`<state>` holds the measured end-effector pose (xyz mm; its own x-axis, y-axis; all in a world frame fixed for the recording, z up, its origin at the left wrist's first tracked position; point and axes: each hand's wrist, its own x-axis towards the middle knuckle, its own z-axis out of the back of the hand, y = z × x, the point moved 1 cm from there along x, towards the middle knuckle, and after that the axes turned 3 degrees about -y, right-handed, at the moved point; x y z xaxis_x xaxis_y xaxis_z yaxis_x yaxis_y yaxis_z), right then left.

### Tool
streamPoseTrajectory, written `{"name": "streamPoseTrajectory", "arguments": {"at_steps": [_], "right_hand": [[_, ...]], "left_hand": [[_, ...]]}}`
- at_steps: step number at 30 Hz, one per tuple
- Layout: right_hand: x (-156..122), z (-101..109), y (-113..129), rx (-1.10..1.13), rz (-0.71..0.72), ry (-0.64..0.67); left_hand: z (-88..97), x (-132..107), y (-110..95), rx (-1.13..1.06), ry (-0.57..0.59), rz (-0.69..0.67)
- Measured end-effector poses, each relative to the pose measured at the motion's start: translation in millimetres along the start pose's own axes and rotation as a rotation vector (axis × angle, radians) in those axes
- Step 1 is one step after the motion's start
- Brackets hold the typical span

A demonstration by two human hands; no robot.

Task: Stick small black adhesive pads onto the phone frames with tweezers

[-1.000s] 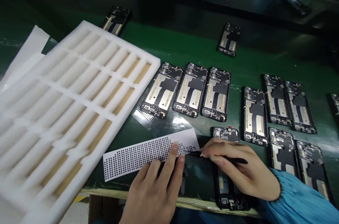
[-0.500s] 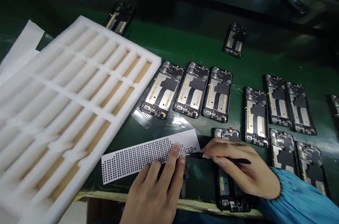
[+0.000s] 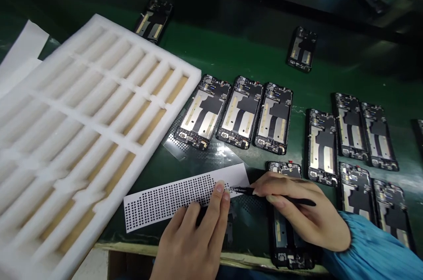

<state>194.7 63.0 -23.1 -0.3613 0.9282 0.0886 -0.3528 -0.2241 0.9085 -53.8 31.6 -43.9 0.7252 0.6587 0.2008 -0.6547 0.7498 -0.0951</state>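
A white sheet (image 3: pixel 172 198) with rows of small black dots lies slanted near the bench's front edge. My left hand (image 3: pixel 194 236) rests with fingers stretched out on its lower right part, pressing it down. Black tweezers (image 3: pixel 299 201) are pinched in my right hand (image 3: pixel 297 211), their tips pointing left at the dots beside my left fingertips. Whether a dot is between the tips is too small to tell. Beneath my right hand lies an opened phone (image 3: pixel 286 169), partly hidden by it. Under the sheet's far side, a clear dotted film (image 3: pixel 198 156) shows.
A white foam tray (image 3: pixel 139 147) with long slots fills the left side. Behind the sheet, opened phones (image 3: pixel 239 112) stand in a row; several more phones (image 3: pixel 322 147) lie at right. White paper (image 3: pixel 24 50) is at far left.
The view has shifted slightly. The tweezer tips remain by my left fingertips at the dots, and both hands keep nearly the same position.
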Motion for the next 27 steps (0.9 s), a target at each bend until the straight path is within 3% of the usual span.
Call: {"name": "streamPoseTrajectory", "arguments": {"at_steps": [11, 18, 23, 27], "right_hand": [[7.0, 4.3, 6.0, -0.010, -0.075, 0.115], [21.0, 6.4, 18.0, -0.061, -0.092, 0.172], [6.8, -4.7, 11.2, -0.002, -0.101, -0.002], [-27.3, 1.7, -2.7, 0.034, -0.199, -0.326]], "left_hand": [[2.3, 2.5, -3.1, -0.009, 0.059, 0.029], [0.3, 1.7, -2.6, -0.034, 0.024, 0.043], [-6.2, -3.4, -2.7, -0.053, -0.033, 0.050], [-8.6, -7.1, 4.8, -0.034, 0.033, 0.041]]}}
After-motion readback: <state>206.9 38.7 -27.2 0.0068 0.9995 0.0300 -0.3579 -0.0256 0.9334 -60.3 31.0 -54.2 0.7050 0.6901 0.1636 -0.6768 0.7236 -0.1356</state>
